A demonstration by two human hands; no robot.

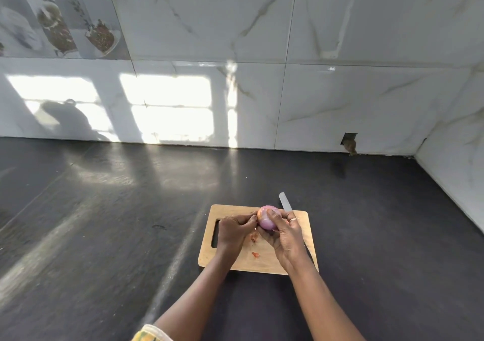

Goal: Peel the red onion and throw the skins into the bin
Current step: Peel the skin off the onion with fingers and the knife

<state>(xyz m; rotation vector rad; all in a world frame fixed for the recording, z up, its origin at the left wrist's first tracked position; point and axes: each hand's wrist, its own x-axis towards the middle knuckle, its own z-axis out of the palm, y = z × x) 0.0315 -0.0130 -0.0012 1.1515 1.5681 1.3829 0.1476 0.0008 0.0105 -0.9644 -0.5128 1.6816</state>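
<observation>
Dark tabletop (pixel 104 222), glossy and streaked with light. On it a wooden board (pixel 264 262), with the handle slot (pixel 216 233) on its left side. A knife (pixel 285 202) lies at the board's far right corner, its blade tip poking out past the edge over the tabletop. Behind, a white marble-look wall (pixel 340 39) with bright window patches (pixel 170 110) and a shadow (pixel 65 120) across them. A food-print tile (pixel 57 21) sits top left. Low on the right there's a small ragged hole (pixel 348 141) in the wall.
</observation>
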